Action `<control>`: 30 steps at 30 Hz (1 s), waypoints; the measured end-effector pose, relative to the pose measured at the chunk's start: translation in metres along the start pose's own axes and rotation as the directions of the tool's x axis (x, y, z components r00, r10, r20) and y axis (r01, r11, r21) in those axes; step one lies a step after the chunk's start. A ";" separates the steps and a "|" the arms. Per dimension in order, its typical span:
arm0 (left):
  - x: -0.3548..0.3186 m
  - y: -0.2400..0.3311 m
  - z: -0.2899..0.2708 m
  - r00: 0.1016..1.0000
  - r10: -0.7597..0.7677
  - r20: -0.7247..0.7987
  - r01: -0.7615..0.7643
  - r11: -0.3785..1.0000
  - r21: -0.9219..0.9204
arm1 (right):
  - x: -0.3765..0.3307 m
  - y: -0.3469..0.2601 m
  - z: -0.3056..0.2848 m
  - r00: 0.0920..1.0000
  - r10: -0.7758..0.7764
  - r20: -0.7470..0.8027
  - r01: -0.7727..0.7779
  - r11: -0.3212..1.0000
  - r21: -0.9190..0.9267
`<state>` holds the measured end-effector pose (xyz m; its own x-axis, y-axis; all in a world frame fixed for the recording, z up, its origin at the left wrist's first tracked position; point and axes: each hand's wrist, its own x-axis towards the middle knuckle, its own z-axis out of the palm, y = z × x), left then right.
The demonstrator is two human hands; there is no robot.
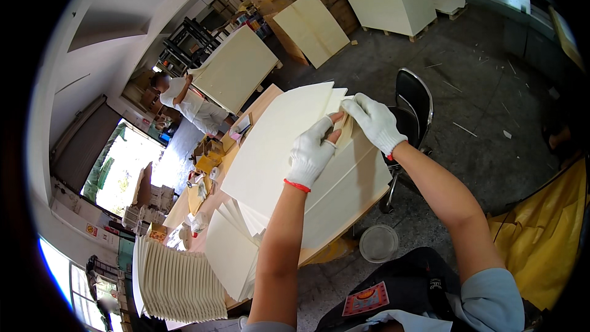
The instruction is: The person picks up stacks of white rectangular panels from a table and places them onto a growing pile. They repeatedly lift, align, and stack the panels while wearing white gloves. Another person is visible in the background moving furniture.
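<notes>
Both my hands wear white knitted gloves with red cuffs; bare fingertips stick out of the left one. Between them a narrow cream piece (345,124), like a folded edge of sheet, stands up from the sheets on the table. My left hand (311,152) is closed with thumb and fingers at its near left side. My right hand (372,124) curls over its far end from the right. Under both hands lie large cream sheets (270,141), overlapping and fanned. Whether the narrow piece is separate or part of a sheet is hidden by my fingers.
A tall stack of curved cream sheets (178,280) stands at the table's near left, beside loose sheets (230,249). Boxes and tape clutter the left edge. A black chair (415,107) and round lidded bucket (378,243) stand right. A person (187,101) works at a far stack.
</notes>
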<state>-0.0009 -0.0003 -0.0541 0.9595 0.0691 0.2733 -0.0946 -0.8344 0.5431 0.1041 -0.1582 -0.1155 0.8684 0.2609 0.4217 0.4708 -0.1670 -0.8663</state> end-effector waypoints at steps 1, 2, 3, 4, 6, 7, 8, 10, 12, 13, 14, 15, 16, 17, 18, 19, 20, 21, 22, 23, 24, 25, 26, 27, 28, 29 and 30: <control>0.001 0.003 -0.001 0.999 -0.037 0.038 0.038 0.999 -0.026 | 0.000 0.001 -0.001 1.000 -0.001 -0.009 0.000 1.000 -0.004; 0.000 0.000 -0.002 0.999 -0.025 0.031 0.026 0.999 -0.036 | 0.000 0.000 0.000 1.000 0.000 -0.005 0.000 1.000 -0.003; 0.000 -0.006 -0.001 1.000 -0.013 0.025 0.014 0.999 -0.047 | -0.001 -0.001 0.002 1.000 0.000 -0.001 0.000 1.000 -0.002; -0.001 -0.009 -0.001 1.000 0.000 0.018 0.001 0.998 -0.058 | -0.001 -0.002 0.002 1.000 0.005 0.007 -0.005 1.000 -0.001; 0.001 -0.005 -0.002 0.999 -0.027 0.035 0.028 0.998 -0.048 | -0.001 0.001 0.000 1.000 0.004 0.003 -0.004 1.000 -0.007; 0.002 -0.003 -0.002 0.998 -0.040 0.044 0.042 0.998 -0.043 | 0.001 0.005 0.001 1.000 -0.004 -0.004 0.004 1.000 -0.009; 0.002 -0.003 -0.002 0.999 -0.032 0.030 0.034 0.998 -0.056 | 0.001 0.005 0.002 1.000 -0.009 -0.004 0.009 1.000 -0.015; 0.002 -0.003 -0.002 1.000 -0.016 0.004 0.016 0.996 -0.082 | 0.000 0.005 0.002 1.000 -0.013 0.000 0.013 0.999 -0.034; 0.002 -0.007 0.002 0.997 0.050 -0.057 -0.052 0.998 -0.031 | 0.000 0.004 0.002 1.000 -0.026 -0.003 0.026 0.999 -0.046; 0.002 -0.010 0.004 0.993 0.084 -0.086 -0.085 0.996 -0.004 | 0.001 0.004 0.002 0.999 -0.039 -0.010 0.039 0.998 -0.044; 0.002 -0.013 0.004 0.994 0.085 -0.071 -0.084 0.996 0.014 | 0.000 0.003 0.003 0.999 -0.048 -0.013 0.047 0.998 -0.040; 0.002 -0.016 0.003 0.995 0.084 -0.057 -0.083 0.996 0.033 | 0.000 0.003 0.004 0.998 -0.056 -0.015 0.056 0.998 -0.036; 0.001 -0.018 0.003 0.996 0.083 -0.042 -0.081 0.995 0.052 | 0.000 0.003 0.006 0.998 -0.060 -0.013 0.060 0.998 -0.031; 0.002 -0.011 0.003 0.999 0.042 -0.002 -0.042 0.996 0.084 | 0.000 0.006 0.004 0.998 -0.057 -0.018 0.057 0.998 -0.036; 0.002 0.001 0.000 0.999 -0.003 0.035 -0.001 0.993 0.120 | 0.000 0.007 0.003 0.998 -0.056 -0.021 0.055 0.998 -0.039; 0.002 0.007 -0.001 0.996 -0.050 0.070 0.038 0.987 0.157 | 0.001 0.008 0.002 0.998 -0.051 -0.023 0.050 0.998 -0.044; 0.001 0.006 -0.001 0.997 -0.047 0.064 0.038 0.990 0.136 | 0.001 0.007 0.003 0.998 -0.051 -0.022 0.050 0.998 -0.046; 0.001 0.004 0.000 0.997 -0.044 0.058 0.037 0.993 0.114 | 0.000 0.007 0.003 0.999 -0.049 -0.020 0.048 0.998 -0.049; 0.001 0.003 0.000 0.998 -0.042 0.053 0.037 0.995 0.092 | 0.000 0.006 0.003 0.999 -0.049 -0.019 0.048 0.997 -0.053; 0.000 0.003 0.000 0.998 -0.040 0.051 0.035 0.995 0.094 | 0.000 0.006 0.003 0.999 -0.049 -0.021 0.048 0.998 -0.051; 0.000 0.003 0.000 0.998 -0.038 0.049 0.034 0.995 0.096 | 0.000 0.006 0.003 0.998 -0.049 -0.024 0.048 0.998 -0.050; 0.000 0.003 0.000 0.998 -0.036 0.048 0.032 0.995 0.097 | -0.001 0.007 0.003 0.998 -0.051 -0.029 0.050 0.998 -0.043; -0.001 0.001 0.002 1.000 0.007 0.002 -0.007 0.995 0.101 | -0.001 0.006 0.003 0.999 -0.047 -0.023 0.046 0.998 -0.048; -0.001 -0.004 0.006 0.998 0.051 -0.043 -0.046 0.993 0.106 | -0.001 0.005 0.003 0.999 -0.042 -0.018 0.041 0.998 -0.054; -0.001 -0.008 0.009 0.992 0.095 -0.088 -0.084 0.990 0.113 | -0.001 0.004 0.002 0.999 -0.031 -0.005 0.031 0.997 -0.074; -0.001 -0.010 0.008 0.991 0.103 -0.080 -0.094 0.989 0.116 | -0.001 0.003 0.002 0.999 -0.031 -0.005 0.031 0.997 -0.075; -0.001 -0.011 0.006 0.991 0.112 -0.071 -0.103 0.987 0.120 | -0.001 0.001 0.003 0.999 -0.032 -0.005 0.031 0.997 -0.076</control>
<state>0.0011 0.0053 -0.0652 0.9216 0.0138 0.3880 -0.1605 -0.8964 0.4131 0.1034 -0.1563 -0.1178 0.8537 0.2613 0.4504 0.5083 -0.2308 -0.8296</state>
